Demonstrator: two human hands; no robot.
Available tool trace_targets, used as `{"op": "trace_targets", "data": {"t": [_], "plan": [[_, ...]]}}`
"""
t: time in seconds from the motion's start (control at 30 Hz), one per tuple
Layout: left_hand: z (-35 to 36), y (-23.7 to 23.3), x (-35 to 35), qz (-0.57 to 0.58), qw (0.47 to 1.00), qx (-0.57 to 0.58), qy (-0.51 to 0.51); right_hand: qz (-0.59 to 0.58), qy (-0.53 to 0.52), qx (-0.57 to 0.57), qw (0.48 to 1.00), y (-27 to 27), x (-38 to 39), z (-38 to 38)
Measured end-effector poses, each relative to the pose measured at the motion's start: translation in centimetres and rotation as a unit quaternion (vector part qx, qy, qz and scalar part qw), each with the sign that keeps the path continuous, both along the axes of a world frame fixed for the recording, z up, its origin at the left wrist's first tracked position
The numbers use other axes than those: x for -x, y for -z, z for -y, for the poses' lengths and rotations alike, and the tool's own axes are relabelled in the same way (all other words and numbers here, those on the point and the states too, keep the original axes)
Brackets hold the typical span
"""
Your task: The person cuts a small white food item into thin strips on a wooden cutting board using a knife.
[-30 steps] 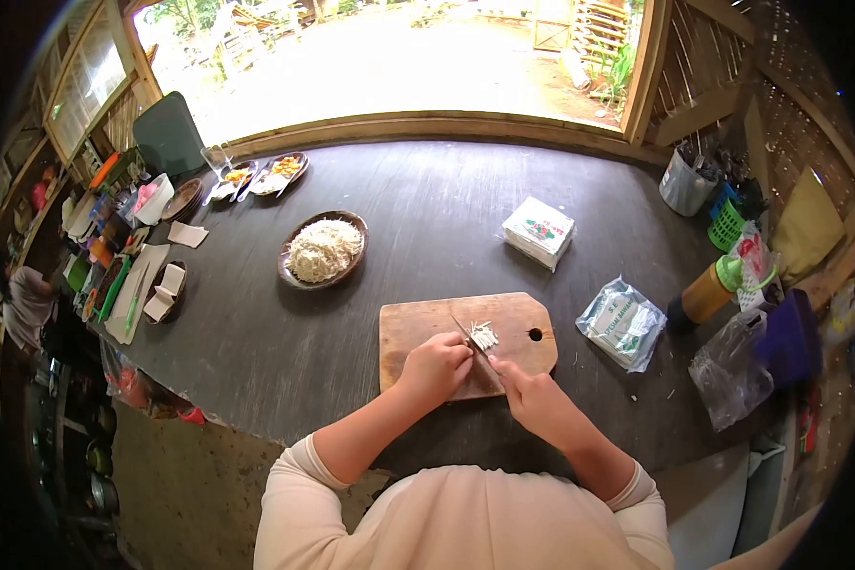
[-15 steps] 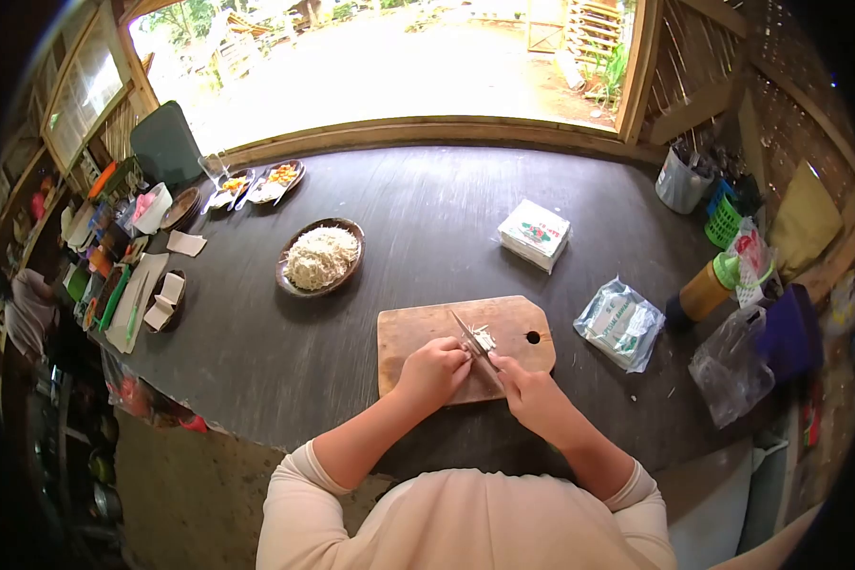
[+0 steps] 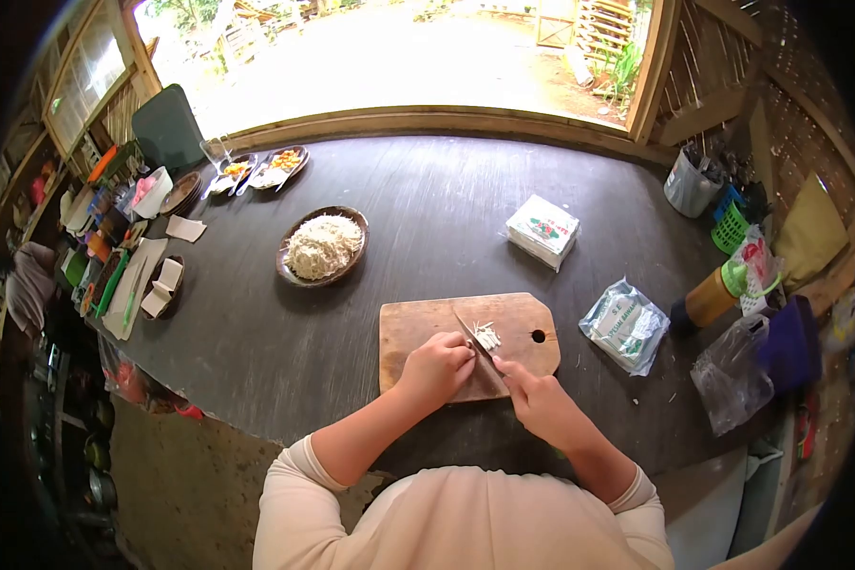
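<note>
A wooden cutting board (image 3: 404, 323) with a hole at its right end lies before me. My right hand (image 3: 540, 404) is closed round the handle of a knife (image 3: 475, 340), whose blade slants up and left over the board. Close against the blade's left side, my left hand (image 3: 437, 369) has its fingers bent together on the board; what they hold is mostly hidden. Small white cut strips (image 3: 486, 335) lie just right of the blade. Farther back on the left, a brown bowl (image 3: 319, 283) holds a heap of pale shreds (image 3: 323, 245).
Two printed packages, one white (image 3: 543, 231) and one wrapped in plastic (image 3: 624, 326), lie to the right on the dark table (image 3: 427, 209). A bottle (image 3: 708, 299) and plastic bag (image 3: 734, 375) stand at the right edge. Plates of food (image 3: 280, 169) sit at back left.
The view has shifted slightly. The knife has moved a little, and the white strips beside the blade show more plainly, spread to its right. Both hands keep their grip.
</note>
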State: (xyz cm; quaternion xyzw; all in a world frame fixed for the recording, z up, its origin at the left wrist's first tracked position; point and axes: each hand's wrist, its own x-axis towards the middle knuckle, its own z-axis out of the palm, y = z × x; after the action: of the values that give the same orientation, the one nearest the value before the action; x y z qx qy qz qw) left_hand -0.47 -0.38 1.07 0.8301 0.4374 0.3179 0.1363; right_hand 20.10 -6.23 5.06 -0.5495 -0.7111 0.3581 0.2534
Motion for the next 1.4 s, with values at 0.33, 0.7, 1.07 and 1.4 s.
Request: {"op": "trace_targets", "data": {"t": [0.33,0.7,1.07,1.4], "plan": [[0.0,0.0,0.1,0.003,1.000,0.002,0.006,-0.016,-0.007,0.002,1.000,-0.6,-0.1,0.1],[-0.1,0.0,0.1,0.004,1.000,0.006,0.004,0.051,-0.010,-0.015,0.999,0.1,0.2,0.4],[-0.1,0.0,0.1,-0.001,1.000,0.007,0.004,0.045,-0.019,-0.045,0.998,0.4,0.1,0.4],[-0.1,0.2,-0.1,-0.003,1.000,0.002,0.008,0.065,-0.004,-0.087,0.994,1.7,1.2,-1.0]]}}
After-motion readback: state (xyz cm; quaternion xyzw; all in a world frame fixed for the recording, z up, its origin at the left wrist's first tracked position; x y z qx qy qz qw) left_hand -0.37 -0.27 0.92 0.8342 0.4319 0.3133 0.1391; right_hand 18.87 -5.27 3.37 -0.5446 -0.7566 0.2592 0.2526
